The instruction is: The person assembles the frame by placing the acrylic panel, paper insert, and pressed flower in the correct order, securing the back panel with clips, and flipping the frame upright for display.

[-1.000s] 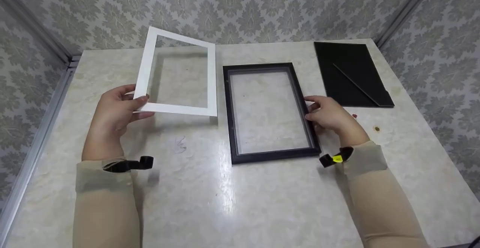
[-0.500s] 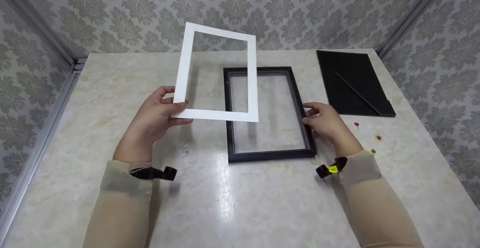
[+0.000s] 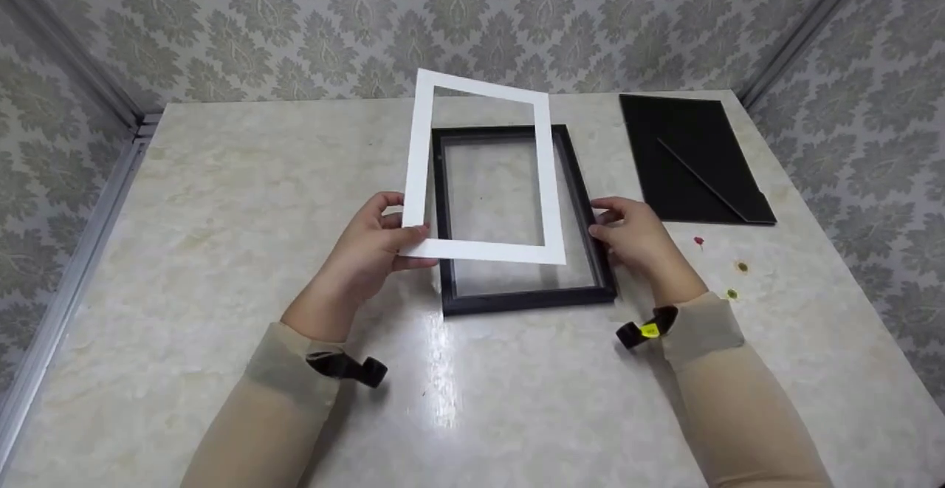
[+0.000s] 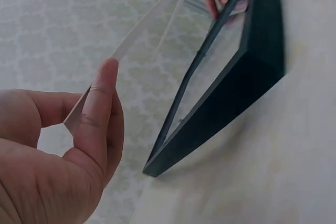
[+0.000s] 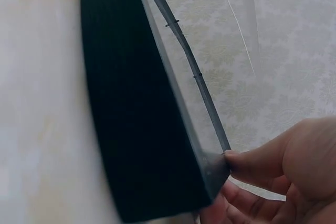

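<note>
My left hand (image 3: pixel 376 244) pinches the lower left corner of a white picture mat (image 3: pixel 550 178), thumb on top and fingers beneath. Tilted, the mat is held above a black picture frame (image 3: pixel 528 297) and overlaps most of it in the head view. The frame lies on the table with its clear pane showing. My right hand (image 3: pixel 638 237) grips the frame's right side between thumb and fingers. In the left wrist view, the mat (image 4: pixel 147 17) appears nearly edge-on between the fingers, apart from the frame (image 4: pixel 220 93). Small metal points line the frame's inner edge (image 5: pixel 202 87) in the right wrist view.
A black backing board (image 3: pixel 686 170) with a folded stand lies at the back right of the table (image 3: pixel 221 200). Near my right wrist are a small red flower (image 3: pixel 698 241), a brown-centred flower (image 3: pixel 742 267) and a greenish one (image 3: pixel 732 294). Patterned walls stand behind and beside the table.
My left hand has carried the white mat rightward, from beside the black frame to over it. The right hand stays on the frame's right side.
</note>
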Action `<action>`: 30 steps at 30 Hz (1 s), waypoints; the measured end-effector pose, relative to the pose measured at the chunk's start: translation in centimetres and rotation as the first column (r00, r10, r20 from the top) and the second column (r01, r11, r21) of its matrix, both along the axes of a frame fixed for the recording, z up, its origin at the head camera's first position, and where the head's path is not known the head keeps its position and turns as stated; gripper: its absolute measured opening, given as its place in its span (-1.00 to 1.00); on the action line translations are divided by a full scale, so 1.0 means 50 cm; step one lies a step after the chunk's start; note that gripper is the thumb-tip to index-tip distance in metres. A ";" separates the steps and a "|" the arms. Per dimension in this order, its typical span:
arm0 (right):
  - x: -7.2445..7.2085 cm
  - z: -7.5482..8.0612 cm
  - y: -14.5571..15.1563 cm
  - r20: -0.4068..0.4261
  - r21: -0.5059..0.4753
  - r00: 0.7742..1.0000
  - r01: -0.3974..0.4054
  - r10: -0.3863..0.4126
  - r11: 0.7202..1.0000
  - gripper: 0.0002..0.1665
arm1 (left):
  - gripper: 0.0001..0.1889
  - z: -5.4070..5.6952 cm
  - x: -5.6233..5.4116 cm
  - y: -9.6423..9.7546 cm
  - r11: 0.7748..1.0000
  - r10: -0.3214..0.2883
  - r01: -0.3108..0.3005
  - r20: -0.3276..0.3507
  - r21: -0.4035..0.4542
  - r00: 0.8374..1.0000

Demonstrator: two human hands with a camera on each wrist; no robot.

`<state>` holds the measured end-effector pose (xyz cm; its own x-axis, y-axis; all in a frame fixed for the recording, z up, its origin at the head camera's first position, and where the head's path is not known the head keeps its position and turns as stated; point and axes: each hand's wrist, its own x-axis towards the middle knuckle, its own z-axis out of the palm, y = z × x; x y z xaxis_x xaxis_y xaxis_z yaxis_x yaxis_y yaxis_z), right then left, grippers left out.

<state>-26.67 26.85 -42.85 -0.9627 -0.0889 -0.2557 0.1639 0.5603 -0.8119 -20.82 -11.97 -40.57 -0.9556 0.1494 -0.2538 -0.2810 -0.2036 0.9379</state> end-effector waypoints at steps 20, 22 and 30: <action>0.000 -0.010 -0.004 -0.011 -0.047 1.000 0.026 -0.026 0.999 -0.33 | -0.53 -0.034 0.037 0.091 0.999 -0.011 0.010 0.011 0.036 1.000; 0.001 -0.011 -0.005 -0.011 -0.050 0.999 0.029 -0.030 0.998 -0.33 | -0.53 -0.036 0.038 0.096 0.999 -0.007 0.006 0.014 0.041 1.000; -0.001 -0.016 -0.006 0.006 -0.099 0.999 0.040 -0.040 0.994 -0.31 | -0.16 -0.048 0.031 0.090 0.995 -0.050 0.049 -0.015 -0.085 0.999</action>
<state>-26.70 26.53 -43.63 -0.9649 -0.0754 -0.2516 0.1881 0.4702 -0.8623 -19.25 -7.45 -42.96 -0.9519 0.1751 -0.2514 -0.2726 -0.1092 0.9559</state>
